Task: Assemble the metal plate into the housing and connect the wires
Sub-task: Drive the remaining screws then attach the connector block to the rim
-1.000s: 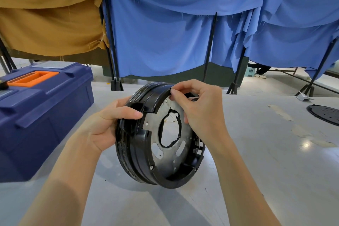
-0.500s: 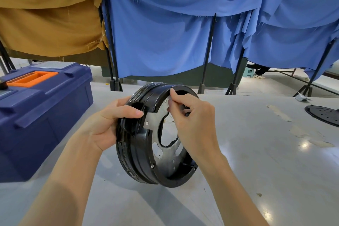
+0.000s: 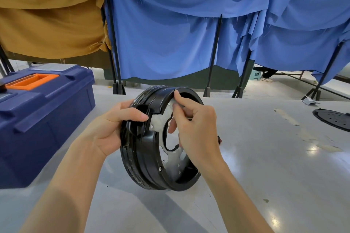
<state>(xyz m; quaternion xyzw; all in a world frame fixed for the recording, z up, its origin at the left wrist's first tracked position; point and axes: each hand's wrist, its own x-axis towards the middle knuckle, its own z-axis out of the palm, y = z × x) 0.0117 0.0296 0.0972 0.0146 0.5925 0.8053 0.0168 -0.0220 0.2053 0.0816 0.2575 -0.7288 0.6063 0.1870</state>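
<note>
Left hand (image 3: 111, 130) grips housing (image 3: 145, 159) on edge on worktop (image 3: 265, 179), right hand (image 3: 198, 130) pinches plate (image 3: 160, 122) inside; toolbox (image 3: 47, 111) left, disc (image 3: 333, 119) far right.

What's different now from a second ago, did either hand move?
The right hand dropped from the top edge of the housing to lie across its opening, one fingertip at the upper rim, others on the metal plate. The left hand grips the housing's left rim as before; the housing stands on edge on the table.
</note>
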